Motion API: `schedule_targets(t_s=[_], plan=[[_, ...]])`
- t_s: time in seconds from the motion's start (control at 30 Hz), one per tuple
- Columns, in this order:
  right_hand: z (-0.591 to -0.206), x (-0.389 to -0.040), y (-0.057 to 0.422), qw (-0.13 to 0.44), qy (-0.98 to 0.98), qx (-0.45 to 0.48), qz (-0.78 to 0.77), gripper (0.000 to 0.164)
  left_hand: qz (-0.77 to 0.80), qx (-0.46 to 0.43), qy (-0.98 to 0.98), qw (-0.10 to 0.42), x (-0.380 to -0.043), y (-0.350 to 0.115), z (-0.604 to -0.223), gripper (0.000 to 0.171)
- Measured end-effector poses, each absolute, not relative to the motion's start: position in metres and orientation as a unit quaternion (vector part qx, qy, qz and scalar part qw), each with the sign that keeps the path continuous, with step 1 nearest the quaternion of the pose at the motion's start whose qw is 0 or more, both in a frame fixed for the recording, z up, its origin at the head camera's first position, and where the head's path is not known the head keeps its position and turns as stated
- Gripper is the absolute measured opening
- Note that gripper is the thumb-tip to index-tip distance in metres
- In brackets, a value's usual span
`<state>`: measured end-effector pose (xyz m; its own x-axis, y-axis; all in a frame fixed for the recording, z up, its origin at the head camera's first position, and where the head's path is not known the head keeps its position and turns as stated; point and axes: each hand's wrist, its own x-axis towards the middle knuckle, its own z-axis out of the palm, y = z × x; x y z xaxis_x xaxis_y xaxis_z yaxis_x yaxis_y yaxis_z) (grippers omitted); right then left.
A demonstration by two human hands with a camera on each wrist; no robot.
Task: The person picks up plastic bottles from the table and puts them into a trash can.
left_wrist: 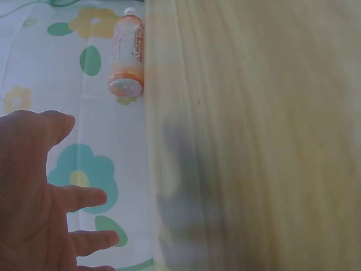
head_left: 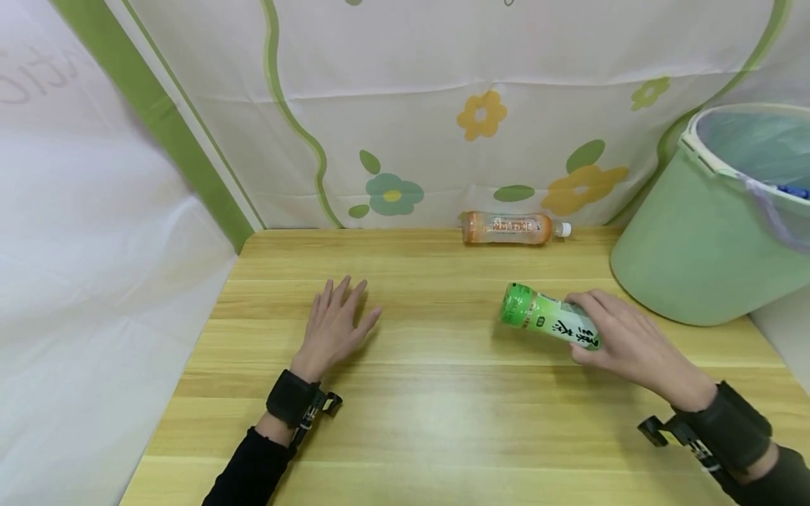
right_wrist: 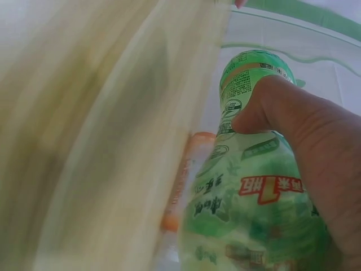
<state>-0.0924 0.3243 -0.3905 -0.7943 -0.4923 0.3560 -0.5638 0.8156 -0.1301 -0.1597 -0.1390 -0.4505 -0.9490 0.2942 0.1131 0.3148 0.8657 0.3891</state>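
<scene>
My right hand [head_left: 633, 344] grips a green plastic tea bottle [head_left: 545, 316] with a printed label. The bottle is tilted over the right half of the table, its green end pointing left. In the right wrist view the thumb lies across the bottle's side [right_wrist: 248, 169], and the other fingers are hidden behind it. On the table's left part, my left hand [head_left: 332, 330] is spread palm down with nothing in it. An orange-labelled clear bottle [head_left: 506, 228] with a white cap lies on its side along the table's back edge, away from both hands.
A pale green bin [head_left: 702, 239] with a liner stands at the right back, and something blue [head_left: 794, 191] shows inside it. Behind the wood-grain table [head_left: 430, 422] hangs a flowered curtain [head_left: 418, 126]. White cloth [head_left: 95, 316] borders the left side.
</scene>
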Motion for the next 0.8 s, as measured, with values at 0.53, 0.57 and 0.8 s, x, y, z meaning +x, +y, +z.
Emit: schedule_targets(t_s=[0.53,0.57,0.8], plan=[[-0.307,-0.092,0.335,0.196,-0.943,0.265,0.043,0.082,-0.206,-0.160,-0.965,0.029,-0.157,-0.143,-0.452,0.075],[-0.298,-0.091,0.336,0.203,-0.942,0.265,0.033,0.083,-0.205,-0.160,-0.965,0.029,-0.157,-0.143,-0.452,0.075],[-0.243,-0.092,0.350,0.290,-0.914,0.282,0.011,0.089,-0.198,-0.162,-0.966,0.031,-0.158,-0.144,-0.449,0.076]])
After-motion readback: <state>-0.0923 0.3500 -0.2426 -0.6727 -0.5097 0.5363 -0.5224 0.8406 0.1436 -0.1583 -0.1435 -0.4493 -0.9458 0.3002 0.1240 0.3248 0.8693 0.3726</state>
